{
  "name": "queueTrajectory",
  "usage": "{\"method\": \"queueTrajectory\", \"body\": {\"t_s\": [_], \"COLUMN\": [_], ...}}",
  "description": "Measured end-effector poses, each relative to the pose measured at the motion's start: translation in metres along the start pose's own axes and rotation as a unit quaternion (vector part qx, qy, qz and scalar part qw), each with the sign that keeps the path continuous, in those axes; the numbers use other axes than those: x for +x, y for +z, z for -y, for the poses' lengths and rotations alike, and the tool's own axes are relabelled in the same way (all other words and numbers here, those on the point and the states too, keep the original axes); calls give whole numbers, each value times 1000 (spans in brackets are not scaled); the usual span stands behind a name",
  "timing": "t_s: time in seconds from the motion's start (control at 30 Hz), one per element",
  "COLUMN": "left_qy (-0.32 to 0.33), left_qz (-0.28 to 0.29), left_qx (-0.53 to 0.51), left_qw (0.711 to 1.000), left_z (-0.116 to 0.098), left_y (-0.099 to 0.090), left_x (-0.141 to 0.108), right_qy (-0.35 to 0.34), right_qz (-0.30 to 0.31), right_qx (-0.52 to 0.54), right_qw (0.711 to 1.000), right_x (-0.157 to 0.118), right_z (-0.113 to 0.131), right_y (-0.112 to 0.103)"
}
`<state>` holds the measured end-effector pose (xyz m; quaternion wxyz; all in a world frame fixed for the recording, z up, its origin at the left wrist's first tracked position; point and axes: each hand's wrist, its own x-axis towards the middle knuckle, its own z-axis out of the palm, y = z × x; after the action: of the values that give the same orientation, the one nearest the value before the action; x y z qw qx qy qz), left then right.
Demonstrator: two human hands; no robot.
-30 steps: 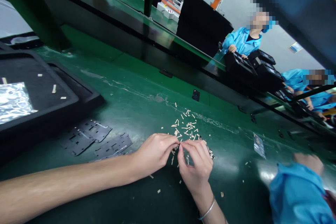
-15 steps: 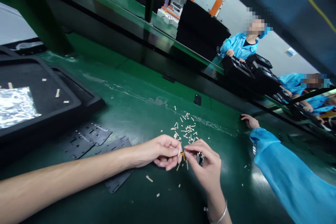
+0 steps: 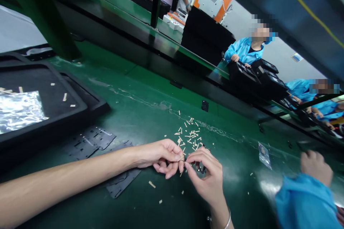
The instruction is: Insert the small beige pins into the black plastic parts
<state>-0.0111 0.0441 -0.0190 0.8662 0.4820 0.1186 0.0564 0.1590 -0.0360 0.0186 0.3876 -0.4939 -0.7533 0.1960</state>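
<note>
Drawn back from its reach across the bench, a co-worker's hand (image 3: 315, 167) in a blue sleeve (image 3: 303, 200) now sits well to the right of the person's right hand, and a small clear bag (image 3: 264, 155) that the sleeve lay over shows again on the bench. The view has also swung slightly, and both of the person's hands have shifted a little on the green bench top (image 3: 139, 103).

Far beyond the left hand (image 3: 161, 159) lies a black foam tray (image 3: 91, 98) holding a crumpled foil sheet (image 3: 20, 111) and a few pale sticks. Nearer that hand, black perforated plates (image 3: 91, 142) lie on the bench, and one more plate (image 3: 120, 182) sits just under the left forearm. Just beyond both hands spreads a loose pile of pale sticks (image 3: 190, 137), with strays nearer the wrists.

The hands meet over the bench, fingers curled. The left hand's fingertips (image 3: 178, 157) close on a pale strip (image 3: 183, 158). The right hand (image 3: 206, 180) is half closed, its forefinger against that strip, though whether it grips cannot be told. A small dark part (image 3: 202, 169) sits just behind the right fingers, partly hidden, and it is unclear if it is held.
</note>
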Motion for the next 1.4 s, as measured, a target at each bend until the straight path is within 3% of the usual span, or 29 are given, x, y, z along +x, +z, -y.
{"method": "queueTrajectory", "body": {"t_s": [0.07, 0.1, 0.13, 0.2, 0.23, 0.27, 0.3, 0.33, 0.4, 0.47, 0.6, 0.63, 0.7, 0.8, 0.9, 1.0, 1.07, 1.13, 1.23, 1.33, 1.4], "left_qy": [-4, 6, 16, 22, 14, -1, -18, -37, -80, -121, -202, -214, -211, -160, -45, 24, 21, 24, 84, 133, 131], "left_qz": [-52, -112, -183, -302, -331, -340, -333, -318, -282, -284, -363, -363, -357, -402, -456, -403, -351, -332, -329, -332, -332], "left_qx": [148, 259, 384, 616, 698, 752, 784, 799, 794, 776, 749, 739, 707, 642, 565, 419, 345, 340, 352, 285, 219], "left_qw": [988, 960, 905, 727, 635, 565, 523, 509, 532, 551, 517, 527, 573, 633, 686, 813, 870, 879, 872, 889, 908], "left_z": [-9, -15, -21, -32, -37, -40, -42, -42, -38, -31, -18, -18, -19, -24, -28, -27, -24, -20, -16, -13, -10], "left_y": [-4, -5, -6, -7, -6, -5, -2, 0, 6, 10, 9, 8, 4, 1, 2, 6, 11, 15, 21, 27, 31], "left_x": [-3, -6, -10, -21, -29, -37, -46, -56, -75, -90, -100, -100, -99, -94, -81, -56, -36, -18, -2, 3, 3], "right_qy": [33, 53, 75, 117, 134, 148, 159, 166, 176, 180, 183, 185, 190, 197, 203, 175, 141, 117, 115, 133, 157], "right_qz": [-8, -10, -9, 2, 9, 15, 19, 23, 30, 38, 44, 45, 49, 45, 20, -39, -79, -100, -102, -99, -106], "right_qx": [13, 21, 28, 40, 46, 53, 59, 65, 73, 78, 87, 88, 90, 94, 102, 135, 168, 190, 201, 211, 218], "right_qw": [999, 998, 997, 992, 990, 987, 985, 984, 981, 980, 978, 978, 976, 975, 974, 974, 973, 970, 967, 963, 958], "right_x": [-1, -2, -2, -2, -2, -2, -2, -1, 0, 1, 2, 1, 1, 1, 0, 0, -1, -1, -1, -3, -4], "right_z": [-1, -3, -5, -8, -10, -11, -11, -11, -9, -5, -2, -2, -3, -5, -6, -7, -6, -5, -3, -2, -1], "right_y": [-2, -2, -3, -3, -3, -2, 0, 1, 5, 7, 12, 13, 14, 17, 18, 15, 12, 9, 8, 8, 10]}}
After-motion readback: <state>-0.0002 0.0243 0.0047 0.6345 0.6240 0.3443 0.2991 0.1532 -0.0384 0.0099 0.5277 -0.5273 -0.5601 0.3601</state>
